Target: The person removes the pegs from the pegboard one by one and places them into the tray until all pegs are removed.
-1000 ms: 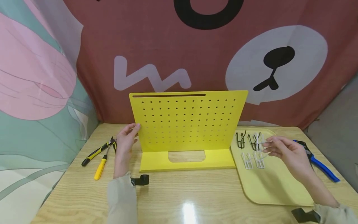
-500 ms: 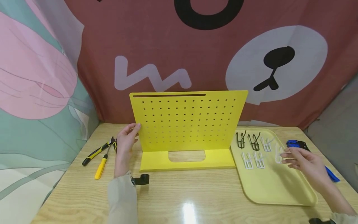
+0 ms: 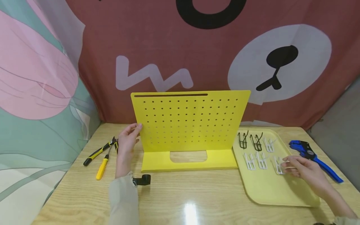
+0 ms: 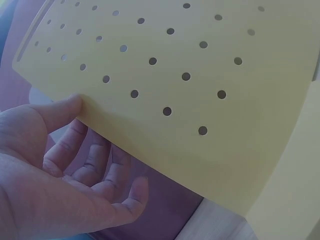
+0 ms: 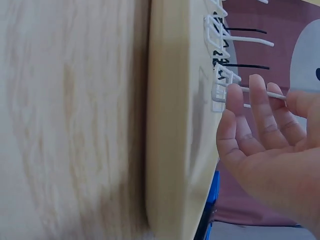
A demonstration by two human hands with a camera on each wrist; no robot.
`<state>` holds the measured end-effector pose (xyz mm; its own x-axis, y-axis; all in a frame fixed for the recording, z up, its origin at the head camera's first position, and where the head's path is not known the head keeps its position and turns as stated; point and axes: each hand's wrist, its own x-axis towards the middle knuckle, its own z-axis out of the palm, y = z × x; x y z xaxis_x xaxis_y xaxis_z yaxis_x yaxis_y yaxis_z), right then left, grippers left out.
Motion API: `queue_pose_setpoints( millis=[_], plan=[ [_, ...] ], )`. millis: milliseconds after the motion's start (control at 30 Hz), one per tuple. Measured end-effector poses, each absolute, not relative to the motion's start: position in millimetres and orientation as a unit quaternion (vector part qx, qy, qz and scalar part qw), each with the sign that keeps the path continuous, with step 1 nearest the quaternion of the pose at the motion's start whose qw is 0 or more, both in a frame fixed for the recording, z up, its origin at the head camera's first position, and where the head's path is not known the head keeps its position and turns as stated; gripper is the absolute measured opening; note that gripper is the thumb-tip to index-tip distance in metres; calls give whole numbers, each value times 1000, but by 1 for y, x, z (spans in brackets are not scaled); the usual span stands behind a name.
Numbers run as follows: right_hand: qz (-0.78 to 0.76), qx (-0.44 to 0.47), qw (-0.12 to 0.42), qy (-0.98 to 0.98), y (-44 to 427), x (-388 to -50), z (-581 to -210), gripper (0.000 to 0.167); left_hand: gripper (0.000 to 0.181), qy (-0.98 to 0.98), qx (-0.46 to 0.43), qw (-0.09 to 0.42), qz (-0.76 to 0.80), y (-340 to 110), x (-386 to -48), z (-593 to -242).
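A yellow pegboard (image 3: 185,125) stands upright on its base on the table. My left hand (image 3: 127,143) holds its left edge; in the left wrist view the thumb presses the front face and the other fingers curl behind. On the right, my right hand (image 3: 309,175) pinches the prong of a white wire hook (image 3: 278,165) between thumb and fingers, low at the yellow tray (image 3: 272,193). Whether the hook's frame touches the tray is hard to tell. Several white hooks (image 3: 261,161) and two black hooks (image 3: 256,143) lie on the tray, prongs up.
Blue-handled pliers (image 3: 317,161) lie on the table right of the tray. Yellow-and-black pliers (image 3: 99,152) and a yellow-handled screwdriver (image 3: 102,168) lie left of my left hand. A printed curtain (image 3: 168,47) hangs behind the table.
My right hand has carried the white wire hook right, away from the black hooks, then lower toward the tray's near part. The left hand stays on the pegboard.
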<state>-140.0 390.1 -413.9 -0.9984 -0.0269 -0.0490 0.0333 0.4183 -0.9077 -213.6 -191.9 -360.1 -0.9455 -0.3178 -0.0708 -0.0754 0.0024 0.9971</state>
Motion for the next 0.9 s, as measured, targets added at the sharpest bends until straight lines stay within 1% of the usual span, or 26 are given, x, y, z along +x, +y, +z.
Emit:
queue_pose_setpoints(
  millis=[267, 533, 600, 667, 767, 833, 900],
  plan=[
    [-545, 1, 39, 837, 391, -143, -419, 22, 47, -703, 143, 87, -691, -194, -212, -361],
    [-560, -7, 34, 827, 387, -152, -422, 22, 47, -705, 144, 90, -689, -197, -212, -360],
    [-557, -8, 42, 830, 385, -152, -421, 22, 48, -718, 134, 72, -679, -200, -210, -359],
    [-542, -3, 47, 839, 385, -151, -417, 21, 53, -745, 107, 40, -657, -201, -206, -358],
    [-512, 10, 33, 858, 384, -148, -407, 17, 70, -806, 60, -5, -589, -204, -197, -350],
    [-492, 21, 16, 870, 382, -147, -398, 15, 80, -839, 43, -7, -542, -207, -189, -340],
    [-481, 30, 0, 876, 377, -145, -389, 14, 86, -866, 37, 10, -499, -209, -180, -330]
  ],
)
